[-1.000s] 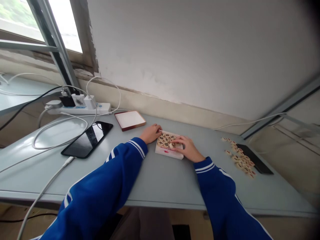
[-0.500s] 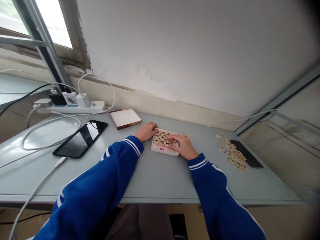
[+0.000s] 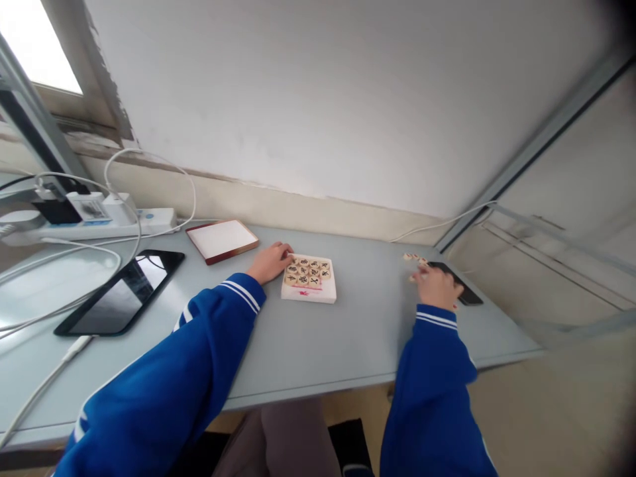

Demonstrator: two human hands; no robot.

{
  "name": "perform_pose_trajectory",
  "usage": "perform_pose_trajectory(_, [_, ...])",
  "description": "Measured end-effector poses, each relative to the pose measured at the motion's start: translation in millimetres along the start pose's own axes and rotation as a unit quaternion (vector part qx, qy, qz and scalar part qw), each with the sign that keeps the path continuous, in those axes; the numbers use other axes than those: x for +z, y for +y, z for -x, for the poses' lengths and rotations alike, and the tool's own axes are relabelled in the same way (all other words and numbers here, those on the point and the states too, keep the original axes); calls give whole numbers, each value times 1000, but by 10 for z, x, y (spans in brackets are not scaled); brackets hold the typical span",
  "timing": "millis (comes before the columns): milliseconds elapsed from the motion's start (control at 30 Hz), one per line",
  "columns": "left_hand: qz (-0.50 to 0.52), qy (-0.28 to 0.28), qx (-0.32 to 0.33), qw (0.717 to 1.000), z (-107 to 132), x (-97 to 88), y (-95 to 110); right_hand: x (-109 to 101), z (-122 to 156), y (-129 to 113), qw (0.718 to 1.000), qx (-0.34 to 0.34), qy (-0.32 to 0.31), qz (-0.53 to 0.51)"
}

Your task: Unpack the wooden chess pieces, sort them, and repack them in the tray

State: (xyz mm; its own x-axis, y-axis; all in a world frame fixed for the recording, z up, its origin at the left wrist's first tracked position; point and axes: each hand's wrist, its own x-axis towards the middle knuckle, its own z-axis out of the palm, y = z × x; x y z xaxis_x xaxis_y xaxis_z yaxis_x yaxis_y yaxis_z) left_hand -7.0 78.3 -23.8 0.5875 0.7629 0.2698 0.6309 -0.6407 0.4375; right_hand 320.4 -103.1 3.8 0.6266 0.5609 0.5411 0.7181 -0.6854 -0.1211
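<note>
A shallow white box (image 3: 325, 295) stands in the middle of the desk, with several round wooden xiangqi pieces (image 3: 303, 270) laid in rows inside. The pieces carry dark characters, and the box's right end shows bare floor. My left hand (image 3: 271, 262) lies at the box's far left corner, its fingers bent together and gripping the edge. Over on the right, my right hand (image 3: 437, 289) is above a loose pile of xiangqi pieces, palm down with fingers apart. It covers most of the pile; a few pieces (image 3: 415, 257) show beyond the fingertips.
A dark phone (image 3: 470, 295) lies beside the pile. Left of the box are a box lid (image 3: 223, 240), a black tablet (image 3: 122, 291) with a white cable, and a power strip (image 3: 156, 218) with chargers. The wall (image 3: 308, 202) runs behind the desk.
My right hand has left the box and moved right to the loose pieces. My left hand stays at the box's corner. The view has turned to the right.
</note>
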Motion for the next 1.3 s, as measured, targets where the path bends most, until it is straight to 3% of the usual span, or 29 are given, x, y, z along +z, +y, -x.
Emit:
perform_pose_trajectory(67, [0,-1,-3,1000,-5,9,-11,81,93,284,997,58,-39,44])
perform_pose_trajectory(167, [2,1,-4,1000,-7,15,-19,161,214,446,995,56,-59,61])
perform_pose_trajectory(367, [4,4,2,1000,5,-6,-2,152,241,321,997,16,-61,52])
perform_pose_trajectory(533, [2,9,7,1000,10,0,-6,207,228,369,997,-12,10,73])
perform_pose_trajectory(667, [14,11,3,1000,-5,10,-24,313,180,460,998,-27,-20,52])
perform_pose_trajectory(800, [29,15,-17,999,-12,33,-37,299,230,432,992,-125,-10,-1])
perform_pose_trajectory(933, [41,22,-18,999,-7,60,-51,148,376,146,961,-237,-68,-127])
perform_pose_trajectory(1033, [41,18,-20,999,-9,65,-59,-1,468,-245,912,-275,-136,-273])
perform_pose_trajectory(1100, [39,14,-22,999,-5,60,-53,-99,520,-542,887,-300,-160,-312])
perform_pose_trajectory(1167, [35,12,-24,999,4,52,-43,-176,566,-817,884,-330,-166,-288])
perform_pose_trajectory(1300, [32,16,-21,999,17,50,-40,-210,619,-1159,905,-343,-150,-201])
